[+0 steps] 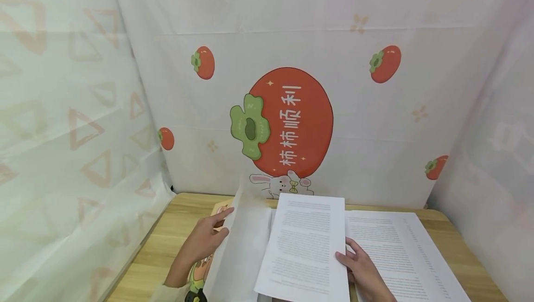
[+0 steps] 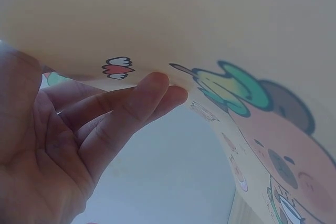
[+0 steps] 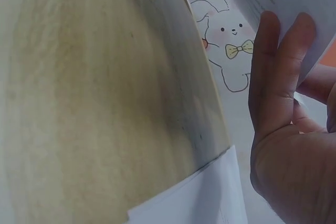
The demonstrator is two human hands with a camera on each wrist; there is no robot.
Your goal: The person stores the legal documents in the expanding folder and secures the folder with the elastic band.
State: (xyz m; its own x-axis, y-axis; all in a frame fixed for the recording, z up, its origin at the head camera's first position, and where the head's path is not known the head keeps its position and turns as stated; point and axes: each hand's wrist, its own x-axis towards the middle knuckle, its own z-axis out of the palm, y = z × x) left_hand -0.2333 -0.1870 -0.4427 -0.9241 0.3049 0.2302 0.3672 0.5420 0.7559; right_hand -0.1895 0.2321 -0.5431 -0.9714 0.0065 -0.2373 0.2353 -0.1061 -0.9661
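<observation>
My left hand rests its fingertips against the printed outer side of a raised, bendy cover with cartoon pictures. The cover's plain white inner side faces right in the head view. In the left wrist view, the fingers of my left hand are fairly straight and touch the cover's surface. My right hand pinches the right edge of a printed sheet, thumb on top and fingers beneath. That sheet is lifted and tilted beside the cover. The right wrist view shows the fingers of my right hand behind the paper.
More printed paper lies on the wooden table to the right. A white cloth with persimmon pictures hangs behind the table's far edge. Pale cloth walls stand at both sides.
</observation>
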